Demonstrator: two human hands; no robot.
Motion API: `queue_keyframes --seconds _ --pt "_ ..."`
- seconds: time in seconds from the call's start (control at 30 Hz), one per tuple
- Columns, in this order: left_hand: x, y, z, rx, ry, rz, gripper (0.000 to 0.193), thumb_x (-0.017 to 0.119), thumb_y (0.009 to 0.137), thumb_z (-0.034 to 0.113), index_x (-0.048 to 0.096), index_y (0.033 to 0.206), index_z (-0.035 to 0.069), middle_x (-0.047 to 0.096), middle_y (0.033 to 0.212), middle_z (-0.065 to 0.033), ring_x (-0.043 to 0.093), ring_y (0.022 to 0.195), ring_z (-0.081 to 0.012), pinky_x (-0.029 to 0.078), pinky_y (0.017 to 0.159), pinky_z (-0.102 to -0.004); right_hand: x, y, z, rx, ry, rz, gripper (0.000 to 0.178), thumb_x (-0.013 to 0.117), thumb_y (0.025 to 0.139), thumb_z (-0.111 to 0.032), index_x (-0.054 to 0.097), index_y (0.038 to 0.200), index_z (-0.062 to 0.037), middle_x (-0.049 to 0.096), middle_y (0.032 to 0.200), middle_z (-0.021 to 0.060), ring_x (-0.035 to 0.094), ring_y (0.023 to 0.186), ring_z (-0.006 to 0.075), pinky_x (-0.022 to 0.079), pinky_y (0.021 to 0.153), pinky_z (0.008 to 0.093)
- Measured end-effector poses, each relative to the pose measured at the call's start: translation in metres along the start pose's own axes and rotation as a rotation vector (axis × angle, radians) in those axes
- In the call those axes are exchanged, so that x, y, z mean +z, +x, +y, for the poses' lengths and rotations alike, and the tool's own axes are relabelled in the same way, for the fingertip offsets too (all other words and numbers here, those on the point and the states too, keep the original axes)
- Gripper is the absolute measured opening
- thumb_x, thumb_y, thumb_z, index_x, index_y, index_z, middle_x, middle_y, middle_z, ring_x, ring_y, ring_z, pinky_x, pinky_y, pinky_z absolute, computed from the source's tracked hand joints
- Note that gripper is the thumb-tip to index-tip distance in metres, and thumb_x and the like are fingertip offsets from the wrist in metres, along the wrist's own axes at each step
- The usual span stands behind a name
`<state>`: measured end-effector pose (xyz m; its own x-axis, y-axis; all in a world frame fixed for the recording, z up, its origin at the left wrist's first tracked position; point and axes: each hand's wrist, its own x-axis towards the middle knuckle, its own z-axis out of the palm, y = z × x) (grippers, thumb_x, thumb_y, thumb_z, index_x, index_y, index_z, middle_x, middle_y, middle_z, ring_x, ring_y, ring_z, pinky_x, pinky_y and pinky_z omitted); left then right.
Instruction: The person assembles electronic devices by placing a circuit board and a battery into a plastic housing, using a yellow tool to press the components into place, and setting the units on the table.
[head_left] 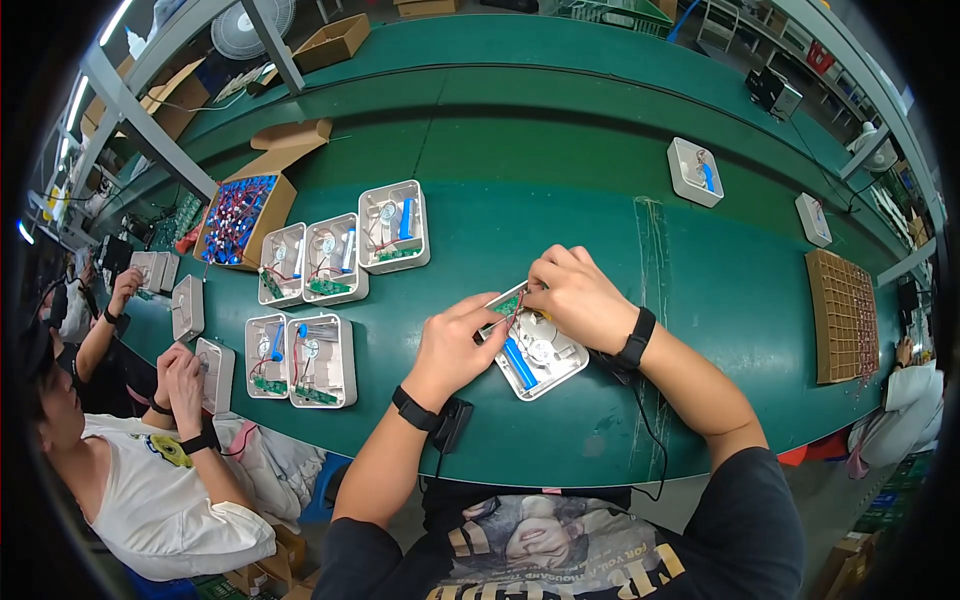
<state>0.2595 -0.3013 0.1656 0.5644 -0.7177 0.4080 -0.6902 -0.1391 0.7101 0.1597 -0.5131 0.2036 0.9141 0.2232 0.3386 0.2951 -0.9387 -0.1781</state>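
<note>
On the bench before me lies an open white plastic housing [567,372], tilted a little. Inside it are a blue cylindrical battery [519,364], a round white part [541,349] and thin red and dark wires. A green circuit board [509,305] sits at its far end, partly covered by my fingers. My left hand [453,345] is closed on the housing's left edge beside the board, thumb reaching inward. Over the far right corner, my right hand [578,305] pinches near the wires and board. Its fingertips hide whatever they hold.
Several similar filled housings [394,226] stand to the left, beside a cardboard box [250,222] of blue batteries. Another housing [695,172] is at the far right, near a divided cardboard tray [838,318]. At left, a co-worker [150,470] handles a housing. Dark cables [650,430] lie near my wrists.
</note>
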Motion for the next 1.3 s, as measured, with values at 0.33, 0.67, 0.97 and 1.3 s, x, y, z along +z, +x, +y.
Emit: queue_keyframes --seconds 0.33,0.67,0.97,1.3 --pt "-0.001 0.001 -0.004 0.058 0.111 0.028 0.011 0.078 0.086 0.012 0.076 0.088 0.001 0.074 0.095 -0.0126 0.071 0.079 -0.0306 0.058 0.07 -0.04 0.004 0.003 0.002 0.029 0.035 0.034 0.016 0.077 0.079 -0.009 0.081 0.094 -0.0111 0.063 0.095 0.0021 0.058 0.102 0.024 0.043 0.086 0.0387" --pt "-0.002 0.001 -0.002 -0.051 0.237 0.171 0.014 0.076 0.089 0.013 0.073 0.08 0.002 0.064 0.08 -0.0121 0.066 0.076 -0.0333 0.053 0.068 -0.0438 -0.016 -0.002 -0.049 -0.036 0.046 -0.062 0.03 0.078 0.081 -0.015 0.079 0.109 -0.0068 0.061 0.133 0.0124 0.052 0.132 0.0353 0.044 0.106 0.0482" --pt "0.002 0.0 -0.005 -0.018 0.209 0.145 0.021 0.072 0.095 0.015 0.073 0.078 0.002 0.062 0.076 -0.0129 0.063 0.073 -0.0344 0.052 0.069 -0.0472 0.015 -0.002 -0.042 0.134 0.121 0.019 0.02 0.076 0.089 -0.018 0.074 0.106 -0.0066 0.052 0.145 0.0158 0.043 0.142 0.0423 0.041 0.111 0.0555" --pt "0.005 -0.002 0.005 0.05 0.174 0.073 0.015 0.078 0.086 0.015 0.072 0.08 0.003 0.065 0.082 -0.0101 0.064 0.076 -0.0314 0.054 0.071 -0.0428 -0.005 0.01 -0.001 0.386 0.467 0.02 0.013 0.068 0.098 -0.014 0.068 0.106 -0.0028 0.068 0.115 0.0134 0.062 0.112 0.0312 0.05 0.096 0.0403"
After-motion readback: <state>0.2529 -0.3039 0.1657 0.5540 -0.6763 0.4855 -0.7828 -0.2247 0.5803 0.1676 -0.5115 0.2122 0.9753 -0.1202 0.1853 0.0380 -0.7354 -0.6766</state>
